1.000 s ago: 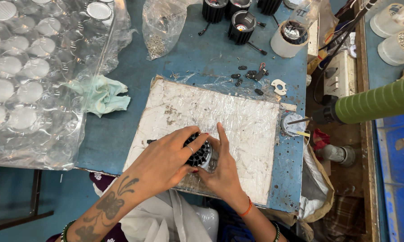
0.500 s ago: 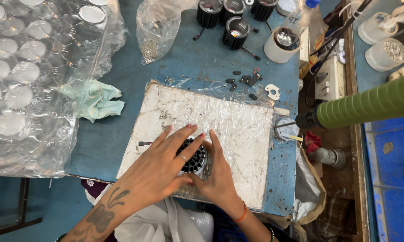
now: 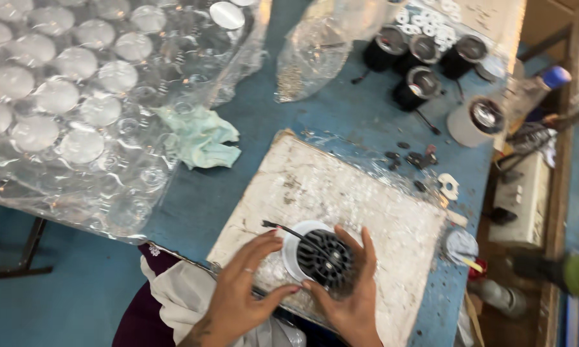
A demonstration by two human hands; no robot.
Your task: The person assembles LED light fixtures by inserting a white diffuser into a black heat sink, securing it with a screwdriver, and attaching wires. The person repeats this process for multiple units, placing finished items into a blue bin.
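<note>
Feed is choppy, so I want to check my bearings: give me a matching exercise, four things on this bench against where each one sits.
Things:
1. black finned lamp body
2. pale green cloth
3. white cylinder housing
4. clear bag of round lenses

Places:
A. far right of the blue table
B. between the left hand and right hand
C. left side of the bench
D. just left of the white board

Pairs: 1-B, 2-D, 3-A, 4-C

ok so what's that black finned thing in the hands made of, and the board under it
The black finned round part looks like matt cast metal with deep radial fins, though it could be plastic. The whitish square board looks like foam or fibreboard: rough, crumbly, under wrinkled clear film.
</note>
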